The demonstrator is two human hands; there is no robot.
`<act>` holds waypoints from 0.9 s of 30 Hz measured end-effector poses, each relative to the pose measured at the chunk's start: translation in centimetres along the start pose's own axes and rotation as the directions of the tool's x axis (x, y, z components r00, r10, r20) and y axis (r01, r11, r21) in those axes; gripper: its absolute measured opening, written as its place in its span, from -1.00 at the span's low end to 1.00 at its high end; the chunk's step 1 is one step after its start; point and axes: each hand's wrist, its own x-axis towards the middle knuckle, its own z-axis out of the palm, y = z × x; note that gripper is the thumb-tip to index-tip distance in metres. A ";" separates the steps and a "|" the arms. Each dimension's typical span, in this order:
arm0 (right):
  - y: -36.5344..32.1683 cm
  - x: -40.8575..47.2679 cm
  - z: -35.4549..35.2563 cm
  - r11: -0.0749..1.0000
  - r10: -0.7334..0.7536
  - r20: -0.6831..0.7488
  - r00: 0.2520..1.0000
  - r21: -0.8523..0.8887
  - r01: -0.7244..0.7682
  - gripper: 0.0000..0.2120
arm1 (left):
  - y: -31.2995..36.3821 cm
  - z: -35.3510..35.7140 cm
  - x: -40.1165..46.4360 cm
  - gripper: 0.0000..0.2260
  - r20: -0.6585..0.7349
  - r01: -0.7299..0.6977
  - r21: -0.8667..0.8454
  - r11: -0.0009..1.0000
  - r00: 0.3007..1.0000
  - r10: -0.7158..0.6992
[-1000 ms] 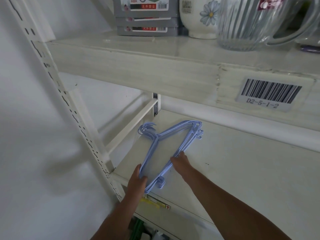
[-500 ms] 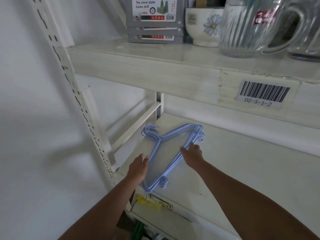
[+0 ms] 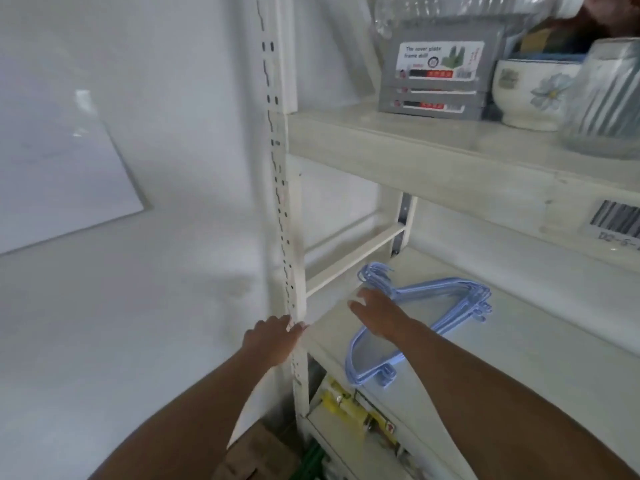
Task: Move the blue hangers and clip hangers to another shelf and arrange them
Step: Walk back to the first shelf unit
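A stack of blue hangers lies flat on the white lower shelf, hooks pointing to the back left corner. My right hand hovers over the stack's left side near the hooks, fingers spread and palm down; whether it touches them I cannot tell. My left hand is off the hangers and rests against the slotted white upright post at the shelf's left front corner. No clip hangers are in view.
The shelf above holds grey boxed items, a flowered white bowl and a ribbed glass jug. A barcode label is on its front edge. Below the lower shelf are yellow packages and a cardboard box.
Both hands have let go of the hangers. My left hand moved left to the upright post; my right hand shifted to the hook side of the stack. The view has swung to the left.
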 end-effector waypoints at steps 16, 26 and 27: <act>-20.5 -11.0 18.6 0.675 -0.501 0.703 0.504 -0.047 0.737 -0.42 | -14.9 5.4 -32.2 -0.55 0.033 0.826 -0.336 0.452 0.490 -0.871; -24.7 -36.2 30.1 0.283 -0.331 0.938 -0.104 0.204 0.937 -0.54 | -10.1 13.3 -56.9 -0.58 0.232 0.797 -0.591 -0.123 0.021 -0.972; -24.6 -39.0 30.8 0.235 -0.267 0.951 -0.157 0.222 0.946 -0.57 | -9.2 13.9 -59.2 -0.58 0.253 0.791 -0.584 -0.183 -0.036 -0.967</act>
